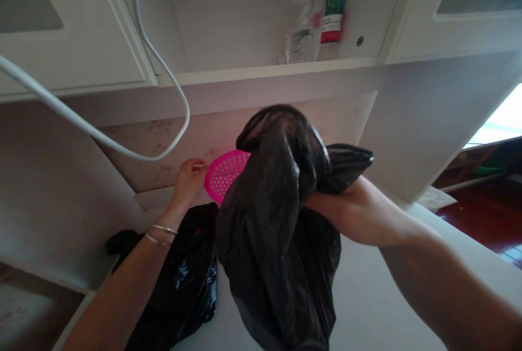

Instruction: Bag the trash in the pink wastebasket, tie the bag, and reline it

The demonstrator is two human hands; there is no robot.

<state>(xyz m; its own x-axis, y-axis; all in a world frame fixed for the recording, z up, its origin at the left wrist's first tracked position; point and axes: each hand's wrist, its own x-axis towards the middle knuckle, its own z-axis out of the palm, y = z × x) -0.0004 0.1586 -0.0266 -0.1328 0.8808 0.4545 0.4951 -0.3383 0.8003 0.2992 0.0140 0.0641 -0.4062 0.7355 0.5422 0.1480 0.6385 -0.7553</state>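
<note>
A black plastic bag [281, 220] hangs crumpled in the middle, its upper part folded over. My right hand [346, 207] is closed on the bag, and a gathered end sticks out above the knuckles. A pink mesh basket [226, 174] shows partly behind the bag; the rest of it is hidden. At the basket's left edge is my left hand [190, 179], with its fingers curled and two bracelets on the wrist. It appears to grip the edge, though the contact is hard to make out. Under my left forearm lies another black plastic bag [183, 280], shiny and bulging.
A white cable [163, 62] loops down at the upper left. Above, a white cabinet shelf [244, 72] holds a clear plastic bottle [304, 24] and a can with a red base [335, 11]. White side panels flank the white surface [367, 296] below.
</note>
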